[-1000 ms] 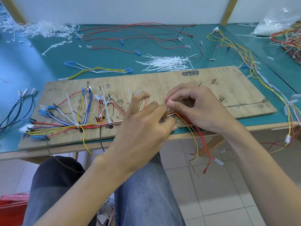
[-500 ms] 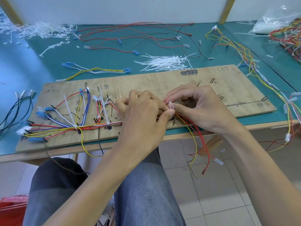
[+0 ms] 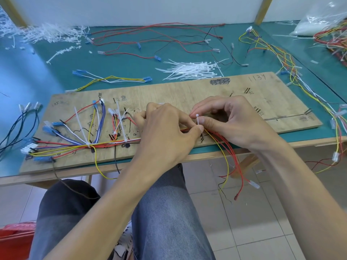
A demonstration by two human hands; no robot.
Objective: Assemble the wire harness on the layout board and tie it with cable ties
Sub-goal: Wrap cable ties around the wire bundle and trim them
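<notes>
Tying step on layout board (image 3: 187,91): right hand (image 3: 232,122) fingers pinching cable tie (image 3: 198,120), left hand (image 3: 167,132) fingers curled on wire bundle (image 3: 112,144). Next, probably: pull tail snug.

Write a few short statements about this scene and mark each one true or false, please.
1. The right hand pinches a white tie. True.
2. The spare ties lie on the board. False: the spare ties lie on the table, behind the board.
3. Red and yellow wires hang over the board's front edge. True.
4. The left hand lies flat on the table. False: the left hand is curled, with its thumb at the bundle beside the tie.
</notes>
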